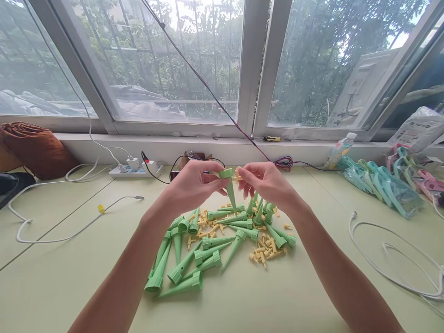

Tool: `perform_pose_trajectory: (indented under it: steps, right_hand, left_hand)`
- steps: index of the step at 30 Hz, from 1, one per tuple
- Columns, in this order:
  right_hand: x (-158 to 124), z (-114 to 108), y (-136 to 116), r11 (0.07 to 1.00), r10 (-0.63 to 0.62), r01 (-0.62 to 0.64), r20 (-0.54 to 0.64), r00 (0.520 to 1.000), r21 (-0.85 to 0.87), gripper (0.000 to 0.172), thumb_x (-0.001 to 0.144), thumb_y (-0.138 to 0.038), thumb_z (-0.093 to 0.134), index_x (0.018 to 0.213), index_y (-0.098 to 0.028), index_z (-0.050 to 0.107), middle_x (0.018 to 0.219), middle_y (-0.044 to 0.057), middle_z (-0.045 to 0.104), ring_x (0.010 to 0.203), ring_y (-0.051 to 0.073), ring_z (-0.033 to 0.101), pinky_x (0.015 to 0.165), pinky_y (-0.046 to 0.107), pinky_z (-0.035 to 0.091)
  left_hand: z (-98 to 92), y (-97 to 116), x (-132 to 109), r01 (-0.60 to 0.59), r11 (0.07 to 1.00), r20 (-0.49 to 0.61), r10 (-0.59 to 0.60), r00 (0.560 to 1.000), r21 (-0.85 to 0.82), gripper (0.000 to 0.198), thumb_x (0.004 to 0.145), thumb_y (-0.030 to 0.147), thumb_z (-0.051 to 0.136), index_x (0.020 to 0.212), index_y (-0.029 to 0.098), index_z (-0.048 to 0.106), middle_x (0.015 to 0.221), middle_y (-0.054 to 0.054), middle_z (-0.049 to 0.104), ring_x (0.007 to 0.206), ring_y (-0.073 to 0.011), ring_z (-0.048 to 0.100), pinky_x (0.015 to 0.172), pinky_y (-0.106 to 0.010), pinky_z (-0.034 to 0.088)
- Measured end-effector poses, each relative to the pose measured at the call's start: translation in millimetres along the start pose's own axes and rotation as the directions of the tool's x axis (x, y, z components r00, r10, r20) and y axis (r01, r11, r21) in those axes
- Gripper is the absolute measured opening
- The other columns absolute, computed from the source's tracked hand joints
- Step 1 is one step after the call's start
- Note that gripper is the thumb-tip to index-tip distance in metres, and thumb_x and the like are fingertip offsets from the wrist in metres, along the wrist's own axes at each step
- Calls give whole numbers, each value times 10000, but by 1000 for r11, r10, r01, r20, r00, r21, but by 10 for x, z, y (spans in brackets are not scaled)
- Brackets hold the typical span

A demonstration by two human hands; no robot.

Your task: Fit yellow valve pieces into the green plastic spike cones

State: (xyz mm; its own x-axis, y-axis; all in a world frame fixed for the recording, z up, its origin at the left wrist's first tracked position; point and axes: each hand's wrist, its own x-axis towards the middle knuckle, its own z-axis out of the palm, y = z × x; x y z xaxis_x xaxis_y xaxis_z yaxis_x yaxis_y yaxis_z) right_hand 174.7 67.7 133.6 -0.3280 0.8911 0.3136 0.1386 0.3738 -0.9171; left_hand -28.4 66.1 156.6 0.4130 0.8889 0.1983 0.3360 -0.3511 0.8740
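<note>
My left hand (pixel 194 185) is closed on a green plastic cone spike (pixel 230 189), held point-down by its wide top end. My right hand (pixel 265 182) pinches a small yellow plastic piece (pixel 237 176) right beside the spike's top. Both hands hover above a heap of several green spikes (pixel 194 259) lying on the pale green table (pixel 52 277). Several small yellow pieces (pixel 265 252) are scattered among and beside the spikes.
A white power strip (pixel 133 170) with plugs and white cables (pixel 391 263) lie on the table. A brown bag (pixel 36 148) sits far left. Teal and pink packaged items (pixel 385 185) and a bottle (pixel 338 150) lie at right. Windows run along the back.
</note>
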Motion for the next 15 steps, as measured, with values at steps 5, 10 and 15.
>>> perform_pose_trajectory:
  steps: [5, 10, 15]
  right_hand:
    - [2, -2, 14, 999, -32, 32, -18, 999, -34, 502, 867, -625, 607, 712, -148, 627, 625, 19, 634, 495, 112, 594, 439, 223, 442]
    - [0, -2, 30, 996, -51, 47, -45, 998, -76, 521, 865, -647, 592, 695, -155, 625, 599, 19, 623, 497, 120, 591, 462, 232, 453]
    - [-12, 1, 17, 990, -70, 62, -59, 996, -126, 529, 858, -657, 592, 683, -159, 624, 587, 20, 620, 503, 126, 591, 485, 239, 461]
  left_hand:
    - [10, -7, 2, -40, 999, -16, 40, 999, 19, 293, 781, 434, 755, 909, 172, 722, 778, -63, 752, 773, -259, 750, 622, -310, 595]
    - [35, -7, 2, -102, 995, -37, 102, 994, 14, 318, 768, 485, 758, 867, 185, 731, 684, -50, 728, 729, -283, 751, 547, -332, 602]
    - [58, 12, -4, -110, 994, -39, 111, 993, 23, 311, 771, 495, 752, 858, 197, 735, 634, -32, 704, 698, -283, 747, 509, -331, 599]
